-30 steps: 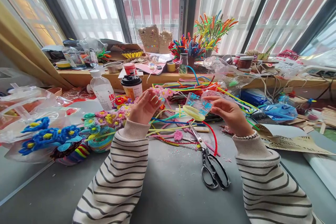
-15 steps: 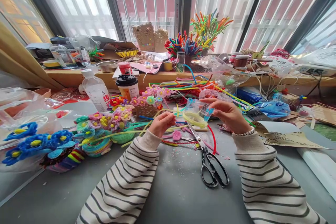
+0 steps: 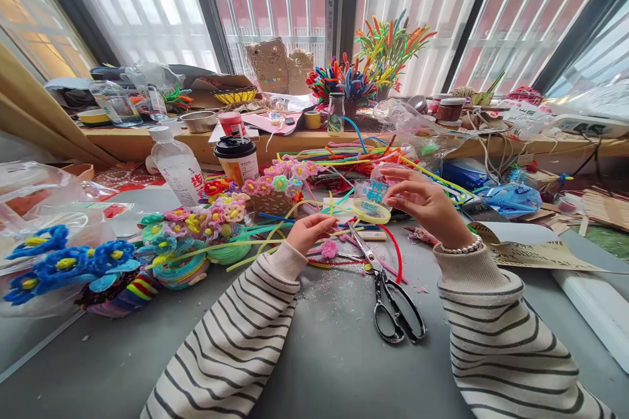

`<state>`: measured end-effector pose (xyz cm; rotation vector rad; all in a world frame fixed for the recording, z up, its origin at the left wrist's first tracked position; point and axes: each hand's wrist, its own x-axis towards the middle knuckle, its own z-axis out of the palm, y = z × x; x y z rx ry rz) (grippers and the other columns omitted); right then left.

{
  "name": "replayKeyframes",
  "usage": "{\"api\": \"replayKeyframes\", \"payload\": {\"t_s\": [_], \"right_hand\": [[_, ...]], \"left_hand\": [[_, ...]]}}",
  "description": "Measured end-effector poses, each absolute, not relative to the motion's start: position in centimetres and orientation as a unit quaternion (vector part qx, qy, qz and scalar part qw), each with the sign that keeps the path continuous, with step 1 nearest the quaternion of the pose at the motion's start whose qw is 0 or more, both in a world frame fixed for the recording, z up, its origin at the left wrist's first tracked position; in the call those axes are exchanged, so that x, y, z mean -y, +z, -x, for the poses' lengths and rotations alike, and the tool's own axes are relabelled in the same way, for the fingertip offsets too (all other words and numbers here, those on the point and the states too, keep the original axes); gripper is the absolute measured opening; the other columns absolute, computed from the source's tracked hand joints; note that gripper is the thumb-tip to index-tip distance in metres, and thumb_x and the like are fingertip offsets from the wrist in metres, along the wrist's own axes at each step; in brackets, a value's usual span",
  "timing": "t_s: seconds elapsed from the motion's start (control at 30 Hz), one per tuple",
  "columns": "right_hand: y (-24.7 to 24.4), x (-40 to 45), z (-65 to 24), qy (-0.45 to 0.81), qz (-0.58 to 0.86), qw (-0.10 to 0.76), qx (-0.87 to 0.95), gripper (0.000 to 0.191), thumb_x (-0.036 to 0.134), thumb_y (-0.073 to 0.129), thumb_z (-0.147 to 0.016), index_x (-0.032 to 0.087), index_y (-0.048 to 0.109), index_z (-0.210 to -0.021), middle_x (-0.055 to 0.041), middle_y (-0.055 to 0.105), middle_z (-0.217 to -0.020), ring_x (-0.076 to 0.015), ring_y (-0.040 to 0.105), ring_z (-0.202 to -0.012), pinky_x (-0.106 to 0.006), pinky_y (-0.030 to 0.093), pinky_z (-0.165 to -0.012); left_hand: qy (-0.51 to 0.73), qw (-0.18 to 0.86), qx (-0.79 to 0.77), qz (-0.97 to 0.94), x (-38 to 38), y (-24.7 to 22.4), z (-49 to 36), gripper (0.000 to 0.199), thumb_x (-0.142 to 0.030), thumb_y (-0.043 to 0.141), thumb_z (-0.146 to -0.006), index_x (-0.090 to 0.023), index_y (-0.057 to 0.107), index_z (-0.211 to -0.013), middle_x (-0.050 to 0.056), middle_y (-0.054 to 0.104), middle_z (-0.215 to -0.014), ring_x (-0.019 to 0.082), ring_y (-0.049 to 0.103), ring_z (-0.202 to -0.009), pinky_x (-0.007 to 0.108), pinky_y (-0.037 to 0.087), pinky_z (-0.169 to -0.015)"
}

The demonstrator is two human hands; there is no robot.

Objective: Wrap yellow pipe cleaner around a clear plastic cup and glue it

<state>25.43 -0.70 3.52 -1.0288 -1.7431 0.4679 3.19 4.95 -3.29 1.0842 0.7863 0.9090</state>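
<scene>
A clear plastic cup point(image 3: 372, 193) with blue print stands tilted above the cluttered table, and a pale yellow pipe cleaner point(image 3: 368, 213) runs around its rim. My right hand point(image 3: 420, 203) holds the cup's side between thumb and fingers. To its left, my left hand point(image 3: 312, 230) is pinched on a thin pale strand near the rim; most of the strand is hidden by the fingers. Below the cup lie black-handled scissors point(image 3: 386, 298), blades pointing at it. A small pink fuzzy flower point(image 3: 329, 249) and a red pipe cleaner point(image 3: 399, 255) lie beside the blades.
Fuzzy flower bunches point(image 3: 216, 222) and blue flowers point(image 3: 66, 264) fill the left side. A water bottle point(image 3: 177, 167) and a lidded paper cup point(image 3: 236, 160) stand behind them. Loose pipe cleaners point(image 3: 339, 156) lie at the back, with brown printed paper point(image 3: 545, 252) on the right.
The cup has turned in my right hand, so its blue print now faces me and the rim is lower. My left hand has shifted slightly right and down.
</scene>
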Motion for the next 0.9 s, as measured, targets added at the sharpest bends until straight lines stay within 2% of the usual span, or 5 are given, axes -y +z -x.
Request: {"api": "replayKeyframes", "payload": {"t_s": [0.5, 0.73, 0.8, 0.87, 0.9], "right_hand": [[3.8, 1.1, -24.9, 0.273, 0.372, 0.542, 0.702, 0.007, 0.024, 0.063, -0.073, 0.03, 0.066, -0.075, 0.003, 0.054, -0.12, -0.0172, 0.045, -0.116, -0.04, 0.036, -0.099], [3.5, 1.0, -24.9, 0.321, 0.32, 0.581, 0.676, 0.008, 0.025, 0.06, -0.075, 0.03, 0.066, -0.077, 0.0045, 0.053, -0.122, -0.0176, 0.047, -0.115, -0.043, 0.031, -0.102], [3.2, 0.8, -24.8, 0.355, 0.298, 0.588, 0.663, 0.007, 0.027, 0.06, -0.076, 0.031, 0.065, -0.077, 0.0048, 0.052, -0.123, -0.0184, 0.046, -0.116, -0.044, 0.031, -0.102], [2.8, 0.5, -24.4, 0.392, 0.287, 0.589, 0.645, 0.006, 0.029, 0.059, -0.076, 0.031, 0.064, -0.078, 0.0053, 0.051, -0.125, -0.0189, 0.044, -0.118, -0.045, 0.033, -0.1], [2.5, 0.3, -24.2, 0.404, 0.287, 0.592, 0.635, 0.005, 0.03, 0.06, -0.075, 0.031, 0.064, -0.077, 0.0055, 0.051, -0.126, -0.0188, 0.044, -0.118, -0.045, 0.034, -0.099]], "left_hand": [[0.405, 0.692, -0.303, -0.516, -5.0, -3.0, -3.4, 0.038, -0.044, 0.07, -0.049, -0.016, 0.045, -0.051, -0.006, 0.047, -0.046, 0.006, 0.046, -0.042, 0.02, 0.034, -0.045], [0.429, 0.687, -0.283, -0.514, -5.2, -3.4, -3.3, 0.043, -0.043, 0.065, -0.06, -0.017, 0.038, -0.04, -0.006, 0.037, -0.037, 0.004, 0.036, -0.035, 0.021, 0.03, -0.039], [0.441, 0.683, -0.28, -0.511, -4.8, -3.2, -3.2, 0.035, -0.039, 0.067, -0.061, -0.015, 0.048, -0.045, -0.004, 0.046, -0.042, 0.005, 0.043, -0.039, 0.02, 0.035, -0.043], [0.449, 0.685, -0.27, -0.506, -4.1, -2.9, -3.3, 0.027, -0.033, 0.073, -0.055, -0.015, 0.061, -0.07, -0.001, 0.061, -0.067, 0.008, 0.056, -0.056, 0.021, 0.043, -0.055], [0.449, 0.692, -0.26, -0.503, -3.8, -2.7, -3.4, 0.041, -0.033, 0.076, -0.05, -0.019, 0.061, -0.085, 0.001, 0.063, -0.083, 0.012, 0.06, -0.069, 0.024, 0.046, -0.063]]}}
